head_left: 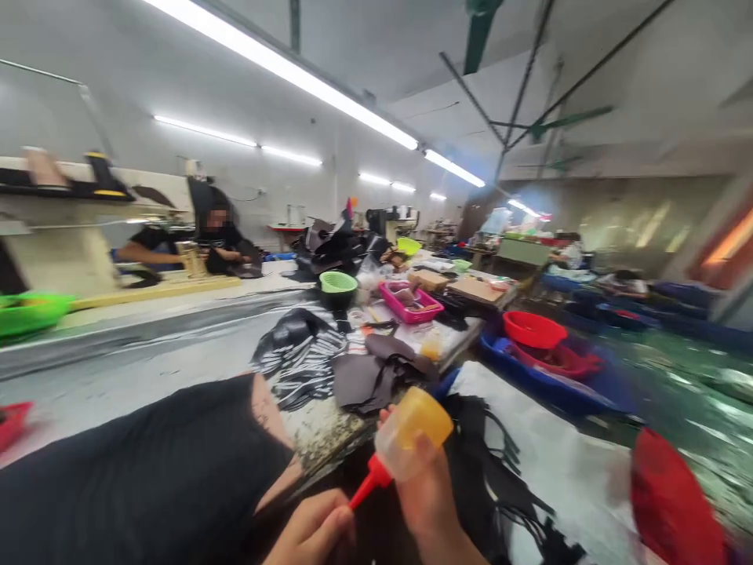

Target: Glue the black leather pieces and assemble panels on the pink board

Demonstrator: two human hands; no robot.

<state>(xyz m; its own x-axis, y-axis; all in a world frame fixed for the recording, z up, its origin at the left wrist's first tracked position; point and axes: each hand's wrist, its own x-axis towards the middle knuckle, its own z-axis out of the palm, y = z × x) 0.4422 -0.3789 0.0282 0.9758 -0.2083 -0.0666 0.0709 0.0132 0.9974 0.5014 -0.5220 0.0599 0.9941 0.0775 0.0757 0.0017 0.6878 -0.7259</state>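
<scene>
My right hand (429, 482) is wrapped round a squeeze glue bottle (420, 424), a clear one with yellowish liquid in it. The bottle is tilted, its red nozzle (372, 477) pointing down to the left. At the nozzle's tip, my left hand (321, 526) is closed in a pinch; whether a small cap is between the fingers I cannot make out. Left of both hands, a black sheet of material (147, 463) with a pinkish edge lies on the worktable (205, 345). Dark grey cut pieces (368, 373) and black strips (303, 353) lie just beyond the bottle.
A pink basket (412, 304) and a green basket (338, 284) stand farther along the table. On the right are black straps (500, 471) on white sheeting, a blue tub (553, 380) with red baskets, and a red object (676, 494). A person (217, 243) sits across the table.
</scene>
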